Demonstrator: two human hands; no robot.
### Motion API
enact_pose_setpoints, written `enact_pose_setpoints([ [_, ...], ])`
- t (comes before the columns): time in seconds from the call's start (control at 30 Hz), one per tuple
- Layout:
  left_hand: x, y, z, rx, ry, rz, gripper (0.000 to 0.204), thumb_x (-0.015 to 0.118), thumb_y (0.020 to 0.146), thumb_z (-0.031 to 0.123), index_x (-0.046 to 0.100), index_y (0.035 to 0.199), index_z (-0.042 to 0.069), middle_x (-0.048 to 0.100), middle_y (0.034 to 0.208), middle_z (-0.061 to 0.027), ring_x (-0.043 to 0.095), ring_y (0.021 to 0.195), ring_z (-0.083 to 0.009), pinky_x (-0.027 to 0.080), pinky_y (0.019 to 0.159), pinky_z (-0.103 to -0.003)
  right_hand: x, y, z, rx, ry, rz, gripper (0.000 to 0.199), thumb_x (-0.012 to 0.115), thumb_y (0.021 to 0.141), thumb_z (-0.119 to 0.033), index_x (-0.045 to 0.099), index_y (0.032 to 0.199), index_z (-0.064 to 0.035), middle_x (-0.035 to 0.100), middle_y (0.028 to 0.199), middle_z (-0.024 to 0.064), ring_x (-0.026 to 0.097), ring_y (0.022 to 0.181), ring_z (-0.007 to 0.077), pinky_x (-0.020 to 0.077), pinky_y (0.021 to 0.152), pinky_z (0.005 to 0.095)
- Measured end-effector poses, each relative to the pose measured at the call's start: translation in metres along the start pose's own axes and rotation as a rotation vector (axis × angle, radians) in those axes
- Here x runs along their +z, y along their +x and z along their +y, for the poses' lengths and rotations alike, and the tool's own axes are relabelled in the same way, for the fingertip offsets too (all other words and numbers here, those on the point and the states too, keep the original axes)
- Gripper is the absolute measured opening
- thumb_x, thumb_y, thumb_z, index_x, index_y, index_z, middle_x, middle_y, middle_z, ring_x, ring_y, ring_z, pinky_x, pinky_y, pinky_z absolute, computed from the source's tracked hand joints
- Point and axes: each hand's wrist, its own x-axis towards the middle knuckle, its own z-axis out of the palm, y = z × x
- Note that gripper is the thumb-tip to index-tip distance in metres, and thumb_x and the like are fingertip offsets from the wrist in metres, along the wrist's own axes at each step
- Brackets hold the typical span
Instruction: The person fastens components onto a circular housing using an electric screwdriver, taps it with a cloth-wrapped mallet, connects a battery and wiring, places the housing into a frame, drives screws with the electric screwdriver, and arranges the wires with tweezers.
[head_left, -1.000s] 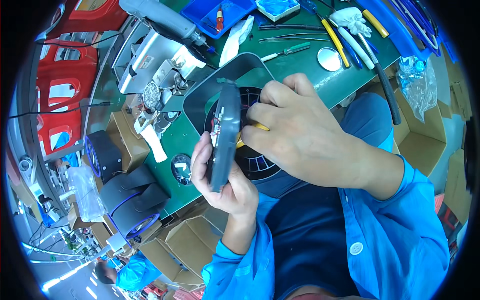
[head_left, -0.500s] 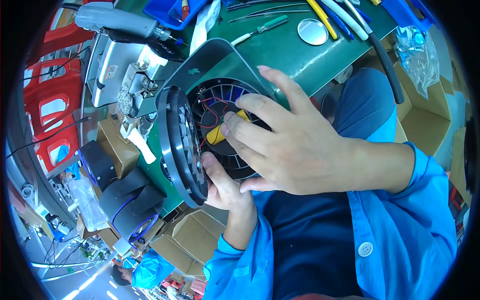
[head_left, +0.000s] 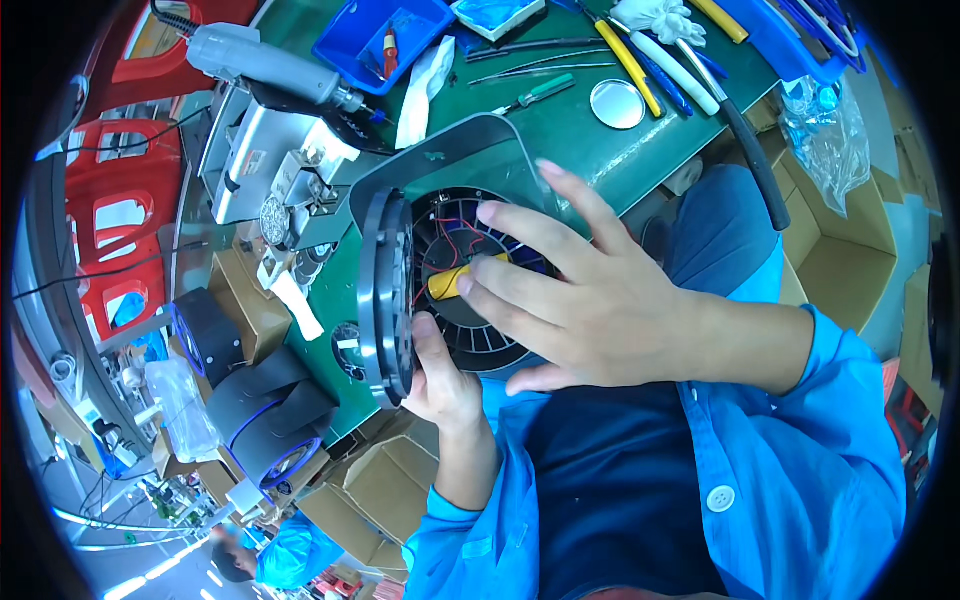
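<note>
My left hand (head_left: 440,385) grips the lower edge of a thick round black cover (head_left: 383,300), its thumb on the inner side. The cover stands nearly edge-on, beside an open round black housing (head_left: 485,345) with a slotted rim. Inside the housing lies a yellow wrapped cylinder (head_left: 447,284) with thin red wires (head_left: 447,240) around it. My right hand (head_left: 590,300) reaches over the housing with fingers spread, fingertips at the cylinder; how firmly they touch it I cannot tell. A dark grey curved band (head_left: 485,128) arches from the housing.
An electric screwdriver (head_left: 270,65) lies at the upper left near a metal fixture (head_left: 300,185). On the green table (head_left: 560,140) are a green-handled screwdriver (head_left: 545,90), a round mirror-like disc (head_left: 618,104) and a blue bin (head_left: 345,45). Similar dark housings (head_left: 270,400) sit left; cardboard boxes (head_left: 840,250) flank me.
The view has shifted a little, so the table things sit lower. The black cover has turned more upright and edge-on. My right fingers stay over the yellow cylinder.
</note>
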Motion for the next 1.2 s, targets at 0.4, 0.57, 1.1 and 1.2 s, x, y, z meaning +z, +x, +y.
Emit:
enact_pose_setpoints([
  [0.4, 0.002, 0.011, -0.003, 0.005, -0.122, -0.046, 0.053, 0.063, 0.109, 0.009, 0.053, 0.158, -0.010, 0.054, 0.165, -0.0258, 0.059, 0.144, -0.0354, 0.044, 0.124, -0.050, 0.002, 0.006, 0.008, -0.027, 0.068, 0.021, 0.072, 0.085, 0.077, -0.061, 0.080, 0.121, -0.0041, 0.063, 0.146, 0.0120, 0.046, 0.152, 0.0409, 0.0263, 0.126, 0.0784],
  [0.57, -0.007, 0.004, 0.001, -0.024, -0.130, -0.066, 0.055, 0.061, 0.109, 0.006, 0.050, 0.160, -0.010, 0.055, 0.164, -0.0264, 0.060, 0.144, -0.0357, 0.044, 0.124, -0.051, -0.013, 0.023, 0.031, -0.012, 0.165, 0.082, 0.076, 0.086, 0.077, -0.065, 0.082, 0.119, -0.0021, 0.062, 0.151, 0.0172, 0.039, 0.158, 0.0442, 0.0266, 0.128, 0.0738],
  [1.1, -0.007, 0.013, 0.000, 0.011, -0.026, -0.117, 0.057, 0.058, 0.110, 0.010, 0.046, 0.161, -0.013, 0.047, 0.169, -0.0296, 0.056, 0.148, -0.0386, 0.044, 0.124, -0.051, -0.017, 0.040, 0.034, -0.079, 0.012, -0.094, 0.069, 0.079, 0.088, -0.067, 0.085, 0.118, -0.0050, 0.064, 0.150, 0.0186, 0.042, 0.156, 0.0434, 0.0304, 0.127, 0.0703],
  [1.2, -0.007, 0.012, -0.002, 0.014, -0.008, -0.115, 0.058, 0.059, 0.110, 0.012, 0.046, 0.161, -0.013, 0.048, 0.168, -0.0299, 0.056, 0.148, -0.0389, 0.044, 0.124, -0.051, -0.014, 0.037, 0.035, -0.063, 0.050, -0.083, 0.065, 0.079, 0.089, -0.064, 0.086, 0.116, -0.0056, 0.064, 0.150, 0.0189, 0.041, 0.156, 0.0433, 0.0308, 0.127, 0.0704],
])
